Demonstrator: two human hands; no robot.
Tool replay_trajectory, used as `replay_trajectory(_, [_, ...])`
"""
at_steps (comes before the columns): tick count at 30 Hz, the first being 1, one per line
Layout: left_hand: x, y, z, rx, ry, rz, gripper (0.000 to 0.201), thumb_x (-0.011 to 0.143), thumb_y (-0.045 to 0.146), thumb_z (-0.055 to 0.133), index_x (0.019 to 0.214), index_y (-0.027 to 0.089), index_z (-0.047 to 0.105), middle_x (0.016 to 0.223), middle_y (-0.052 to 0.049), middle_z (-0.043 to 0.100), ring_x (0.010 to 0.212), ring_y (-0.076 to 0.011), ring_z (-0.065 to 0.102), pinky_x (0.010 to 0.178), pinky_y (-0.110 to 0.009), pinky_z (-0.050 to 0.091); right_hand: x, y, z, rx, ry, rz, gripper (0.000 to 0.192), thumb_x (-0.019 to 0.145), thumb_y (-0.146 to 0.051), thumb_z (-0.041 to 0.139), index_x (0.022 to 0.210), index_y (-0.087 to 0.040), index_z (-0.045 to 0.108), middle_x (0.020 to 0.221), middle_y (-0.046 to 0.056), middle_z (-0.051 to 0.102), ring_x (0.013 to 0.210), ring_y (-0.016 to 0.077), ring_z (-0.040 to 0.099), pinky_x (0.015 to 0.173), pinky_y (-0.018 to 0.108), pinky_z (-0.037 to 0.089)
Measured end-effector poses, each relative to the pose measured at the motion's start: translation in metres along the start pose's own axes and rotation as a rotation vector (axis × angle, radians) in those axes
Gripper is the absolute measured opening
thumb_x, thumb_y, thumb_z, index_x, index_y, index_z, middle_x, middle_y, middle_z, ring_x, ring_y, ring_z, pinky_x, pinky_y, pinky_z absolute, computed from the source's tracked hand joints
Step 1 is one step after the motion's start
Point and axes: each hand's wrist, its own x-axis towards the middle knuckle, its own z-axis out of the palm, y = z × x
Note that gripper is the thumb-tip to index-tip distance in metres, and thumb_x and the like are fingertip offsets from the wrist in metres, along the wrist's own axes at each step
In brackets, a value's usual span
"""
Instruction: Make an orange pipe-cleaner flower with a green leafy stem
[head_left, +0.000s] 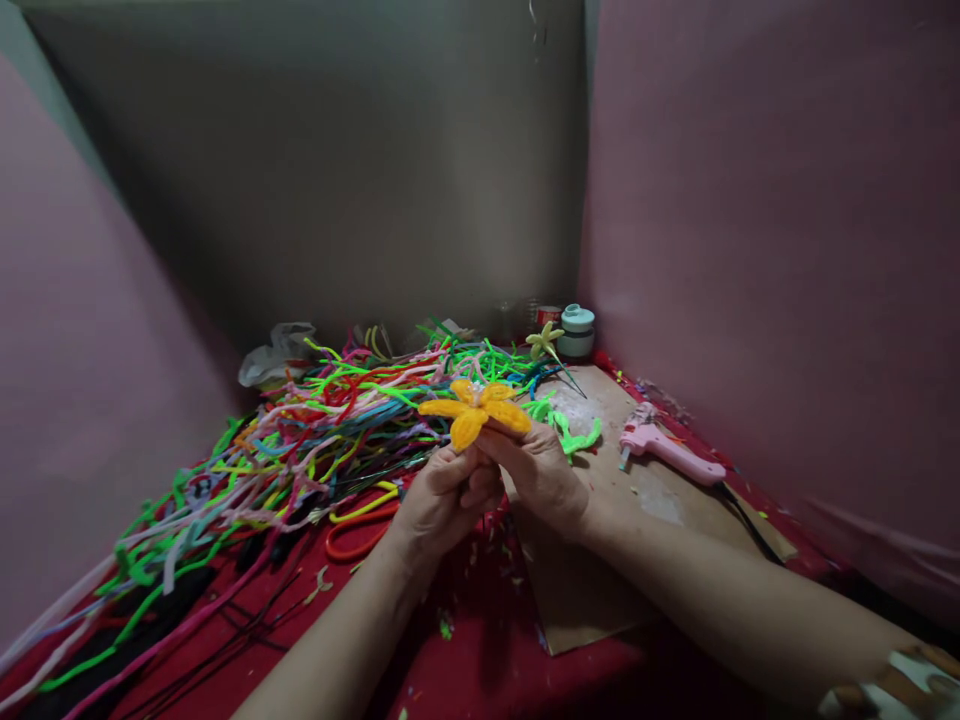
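An orange-yellow fuzzy flower (468,425), seemingly made of pipe cleaners, is held up between my two hands in the middle of the view. My left hand (450,495) is closed around the underside of the flower, where its stem would be; that part is hidden by the fingers. My right hand (541,475) pinches a petal on the flower's right side with thumb and fingers. Both hands touch each other below the petals. Bright green fuzzy pieces (577,435) lie on the cardboard just beyond my right hand.
A big heap of coloured pipe cleaners (322,420) spreads over the red cloth (465,660) on the left. On the cardboard (577,590) at right rests a pink glue gun (667,448). A pale yellow flower (545,341) and a light-blue-lidded jar (577,332) are behind. Pink walls flank both sides.
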Motion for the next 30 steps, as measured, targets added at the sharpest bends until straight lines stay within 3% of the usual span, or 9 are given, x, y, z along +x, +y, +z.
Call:
replay_trajectory(3, [-0.001, 0.001, -0.003, -0.019, -0.056, -0.052, 0.033, 0.070, 0.035, 0.071, 0.057, 0.014, 0.049, 0.042, 0.008, 0.031, 0.037, -0.0025, 0.018, 0.040, -0.018, 0.021, 0.000, -0.001, -0.002, -0.030, -0.002, -0.051, 0.024, 0.074, -0.039, 0.066, 0.065, -0.018, 0.061, 0.069, -0.001, 0.057, 0.066, 0.0113, 0.052, 0.066, 0.024, 0.045])
replay_trajectory(6, [-0.003, 0.004, -0.006, -0.023, -0.050, -0.072, 0.028, 0.072, 0.034, 0.070, 0.061, 0.014, 0.052, 0.043, 0.009, 0.030, 0.037, -0.0021, 0.015, 0.040, -0.017, 0.021, 0.000, -0.001, -0.004, -0.016, -0.065, -0.031, 0.031, 0.076, -0.041, 0.064, 0.058, -0.016, 0.058, 0.063, -0.001, 0.054, 0.060, 0.0104, 0.048, 0.062, 0.024, 0.042])
replay_trajectory(14, [-0.008, 0.011, -0.014, 0.080, -0.049, -0.118, 0.027, 0.071, 0.034, 0.071, 0.063, 0.013, 0.055, 0.044, 0.008, 0.033, 0.036, -0.0016, 0.019, 0.039, -0.017, 0.023, 0.002, -0.001, -0.009, -0.064, -0.172, -0.114, 0.034, 0.075, -0.041, 0.065, 0.053, -0.016, 0.057, 0.056, -0.002, 0.053, 0.059, 0.0099, 0.048, 0.060, 0.023, 0.041])
replay_trajectory(22, [-0.006, 0.007, -0.011, 0.167, 0.069, 0.001, 0.019, 0.064, 0.030, 0.074, 0.064, 0.015, 0.063, 0.055, 0.000, 0.054, 0.048, -0.0091, 0.046, 0.048, -0.023, 0.037, -0.003, -0.002, -0.008, -0.145, -0.111, -0.198, 0.034, 0.076, -0.039, 0.067, 0.050, -0.017, 0.061, 0.061, 0.001, 0.056, 0.062, 0.0122, 0.052, 0.057, 0.024, 0.045])
replay_trajectory(27, [-0.005, 0.007, -0.014, 0.204, 0.114, 0.023, 0.012, 0.063, 0.028, 0.072, 0.069, 0.018, 0.069, 0.064, -0.003, 0.059, 0.056, -0.0132, 0.050, 0.055, -0.027, 0.042, -0.005, -0.003, -0.006, -0.046, -0.178, -0.116, 0.037, 0.076, -0.039, 0.066, 0.048, -0.017, 0.055, 0.073, 0.003, 0.059, 0.047, 0.0074, 0.048, 0.042, 0.022, 0.041])
replay_trajectory(30, [-0.003, 0.006, -0.017, 0.231, 0.085, 0.019, 0.009, 0.065, 0.026, 0.069, 0.068, 0.018, 0.069, 0.061, -0.004, 0.059, 0.055, -0.0145, 0.051, 0.053, -0.027, 0.041, -0.005, -0.001, -0.006, -0.029, -0.161, -0.098, 0.037, 0.074, -0.038, 0.068, 0.048, -0.016, 0.053, 0.083, 0.004, 0.061, 0.047, 0.0058, 0.048, 0.042, 0.021, 0.042])
